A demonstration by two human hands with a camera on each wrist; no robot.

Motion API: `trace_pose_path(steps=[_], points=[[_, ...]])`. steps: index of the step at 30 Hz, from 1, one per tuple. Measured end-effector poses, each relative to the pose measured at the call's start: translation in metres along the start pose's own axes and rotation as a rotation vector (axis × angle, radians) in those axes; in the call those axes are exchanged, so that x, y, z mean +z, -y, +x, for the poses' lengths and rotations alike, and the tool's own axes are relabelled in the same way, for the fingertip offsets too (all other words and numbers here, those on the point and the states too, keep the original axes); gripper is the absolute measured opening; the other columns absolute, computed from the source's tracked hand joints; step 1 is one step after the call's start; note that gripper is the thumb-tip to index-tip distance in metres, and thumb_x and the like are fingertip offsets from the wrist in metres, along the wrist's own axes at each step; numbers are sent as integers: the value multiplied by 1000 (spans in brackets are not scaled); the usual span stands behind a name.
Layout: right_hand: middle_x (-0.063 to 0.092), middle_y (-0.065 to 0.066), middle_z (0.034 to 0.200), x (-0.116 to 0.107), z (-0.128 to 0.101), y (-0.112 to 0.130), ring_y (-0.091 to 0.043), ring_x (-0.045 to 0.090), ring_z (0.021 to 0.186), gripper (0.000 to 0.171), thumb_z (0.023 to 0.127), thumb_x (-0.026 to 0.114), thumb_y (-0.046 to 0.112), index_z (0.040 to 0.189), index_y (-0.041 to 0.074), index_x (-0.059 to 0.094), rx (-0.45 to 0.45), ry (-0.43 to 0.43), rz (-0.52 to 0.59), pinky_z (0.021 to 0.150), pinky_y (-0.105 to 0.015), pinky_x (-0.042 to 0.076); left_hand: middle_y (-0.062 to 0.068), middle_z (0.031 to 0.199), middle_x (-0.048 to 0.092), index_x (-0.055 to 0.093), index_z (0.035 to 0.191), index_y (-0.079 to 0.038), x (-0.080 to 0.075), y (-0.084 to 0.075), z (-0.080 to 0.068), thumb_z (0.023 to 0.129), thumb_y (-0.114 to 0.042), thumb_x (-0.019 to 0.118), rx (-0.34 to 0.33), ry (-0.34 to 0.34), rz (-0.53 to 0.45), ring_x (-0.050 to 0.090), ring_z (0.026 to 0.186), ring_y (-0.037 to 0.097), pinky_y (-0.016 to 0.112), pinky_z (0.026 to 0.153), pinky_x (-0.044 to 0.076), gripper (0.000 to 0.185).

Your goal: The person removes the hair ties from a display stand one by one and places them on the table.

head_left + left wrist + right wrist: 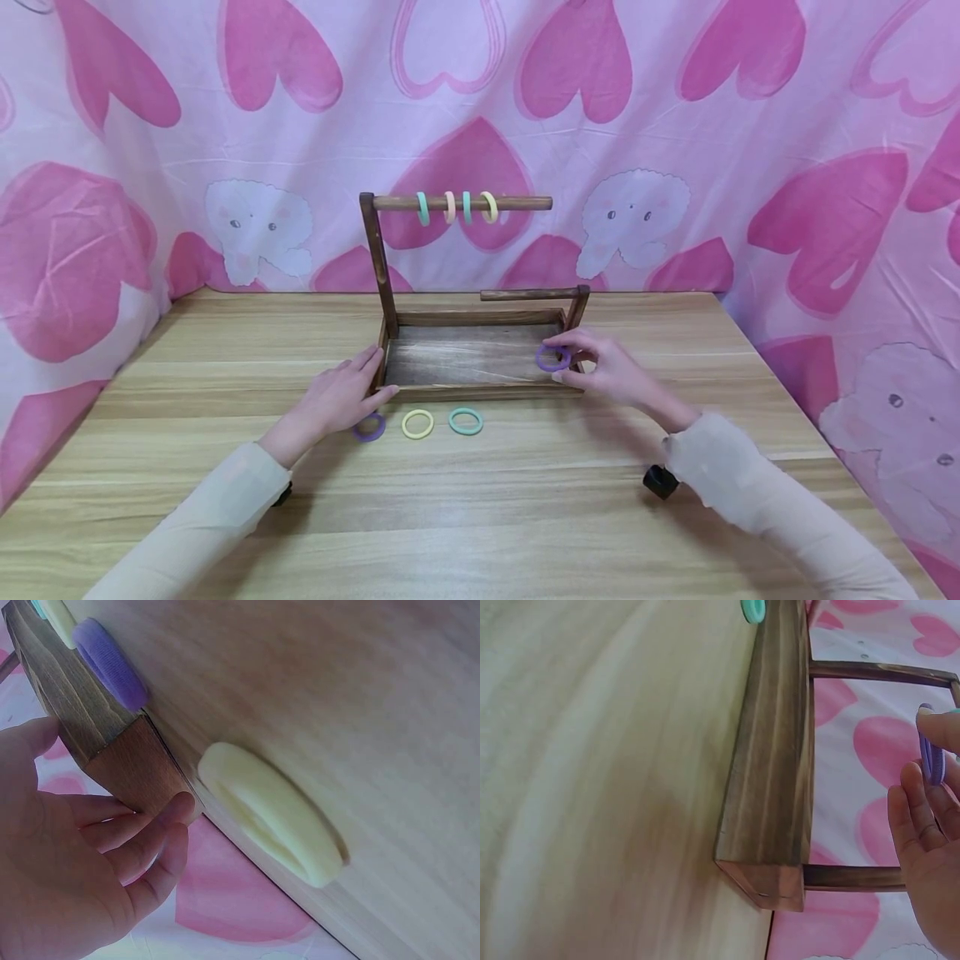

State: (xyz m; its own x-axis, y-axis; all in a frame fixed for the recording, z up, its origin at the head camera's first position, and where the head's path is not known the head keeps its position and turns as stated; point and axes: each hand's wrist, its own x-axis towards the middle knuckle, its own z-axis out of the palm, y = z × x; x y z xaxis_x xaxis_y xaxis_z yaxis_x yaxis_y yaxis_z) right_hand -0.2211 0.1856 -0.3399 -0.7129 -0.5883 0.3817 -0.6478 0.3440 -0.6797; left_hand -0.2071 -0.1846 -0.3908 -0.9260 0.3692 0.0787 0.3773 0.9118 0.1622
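Observation:
A dark wooden rack stands mid-table, its base seen close in the right wrist view. The upper rod carries several rings in teal, peach and yellow. My right hand pinches a purple ring over the base's right end, just below the short lower rod. That ring shows edge-on between my right hand's thumb and fingers. My left hand rests with straight fingers against the base's front left corner. Its fingertips touch the wood.
On the table in front of the rack lie a second purple ring, a yellow ring and a teal ring. A pale yellow ring lies near my left wrist. Pink heart-print cloth walls the back and both sides.

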Motion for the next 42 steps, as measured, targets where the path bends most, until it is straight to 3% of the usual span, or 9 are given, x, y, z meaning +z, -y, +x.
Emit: trace_pose_path(steps=[6, 12, 18, 26, 35, 42], points=[[57, -11, 89, 9, -4, 0, -23, 55, 71, 38, 70, 68, -9, 106, -9, 57, 2, 33, 2, 61, -42, 48, 20, 135, 32, 33, 133, 5, 0, 0, 0, 88, -48, 44, 0, 3, 1, 43, 107, 45, 52, 86, 36, 70], [55, -19, 91, 17, -9, 0, -27, 54, 74, 39, 71, 68, -8, 108, -10, 56, 47, 75, 57, 65, -36, 49, 21, 135, 32, 33, 133, 5, 0, 0, 0, 88, -48, 44, 0, 5, 1, 42, 108, 45, 51, 87, 35, 71], [57, -20, 101, 25, -12, -5, -33, 53, 81, 40, 71, 68, -8, 109, -8, 56, 10, 91, 69, 70, -36, 48, 21, 136, 32, 33, 133, 5, 0, 0, 1, 88, -48, 44, -1, 7, -1, 42, 108, 45, 52, 87, 35, 71], [55, -6, 110, 41, -17, -35, -22, 53, 89, 43, 72, 70, -1, 113, 3, 57, -13, 145, -3, 74, -29, 46, 21, 136, 31, 33, 133, 5, -1, 0, 0, 88, -49, 43, -1, 2, -3, 42, 108, 45, 52, 86, 36, 71], [55, -5, 108, 52, -16, -38, -18, 50, 91, 45, 71, 70, 1, 114, 4, 57, -40, 211, -34, 73, -28, 46, 21, 136, 30, 32, 133, 5, -1, 0, 0, 88, -48, 43, 0, 7, -8, 41, 108, 46, 53, 86, 36, 71], [57, -5, 100, 60, -15, -41, -13, 51, 81, 44, 72, 70, 4, 113, 6, 57, -31, 248, -78, 67, -25, 46, 21, 136, 31, 33, 133, 6, -1, 0, 0, 88, -47, 44, -1, 10, -7, 42, 108, 46, 52, 86, 36, 70]])
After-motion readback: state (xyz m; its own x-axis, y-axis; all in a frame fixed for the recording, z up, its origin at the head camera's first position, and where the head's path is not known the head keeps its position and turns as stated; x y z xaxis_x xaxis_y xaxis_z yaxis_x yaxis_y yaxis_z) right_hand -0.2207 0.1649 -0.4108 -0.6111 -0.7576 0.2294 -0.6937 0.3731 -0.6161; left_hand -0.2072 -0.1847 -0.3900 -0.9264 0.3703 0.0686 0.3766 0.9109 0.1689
